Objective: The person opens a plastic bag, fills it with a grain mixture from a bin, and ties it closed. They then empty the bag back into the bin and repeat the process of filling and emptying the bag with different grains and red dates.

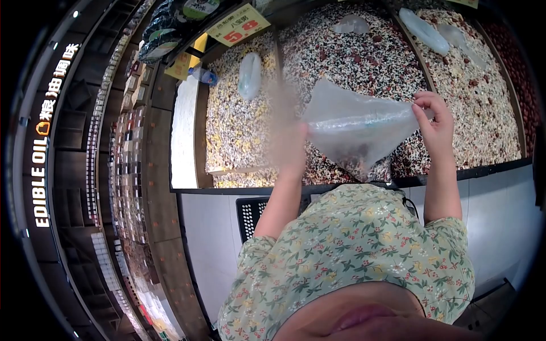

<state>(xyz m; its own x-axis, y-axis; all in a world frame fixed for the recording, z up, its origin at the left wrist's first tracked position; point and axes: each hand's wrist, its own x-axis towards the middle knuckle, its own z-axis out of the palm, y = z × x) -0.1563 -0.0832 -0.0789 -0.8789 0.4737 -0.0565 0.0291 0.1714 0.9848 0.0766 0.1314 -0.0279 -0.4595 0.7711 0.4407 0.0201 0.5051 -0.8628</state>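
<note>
A clear plastic bag point(361, 128) is stretched between my two hands above the middle bin of mixed grains point(352, 57). My right hand point(437, 120) pinches the bag's right corner between thumb and fingers. At the bag's left edge is my left hand point(292, 146), closed on the plastic; a hazy smear in the picture hides most of its fingers. Through the bag's lower part the dark and white grains show.
A bin of yellow-white grains point(236, 133) lies left, a paler mix point(472, 96) right, red beans point(515, 62) far right. Plastic-wrapped scoops point(249, 77) rest on grains. A price sign point(239, 25) stands at the back. Stocked shelves point(128, 153) line the left. A dark rim point(478, 170) edges the bins.
</note>
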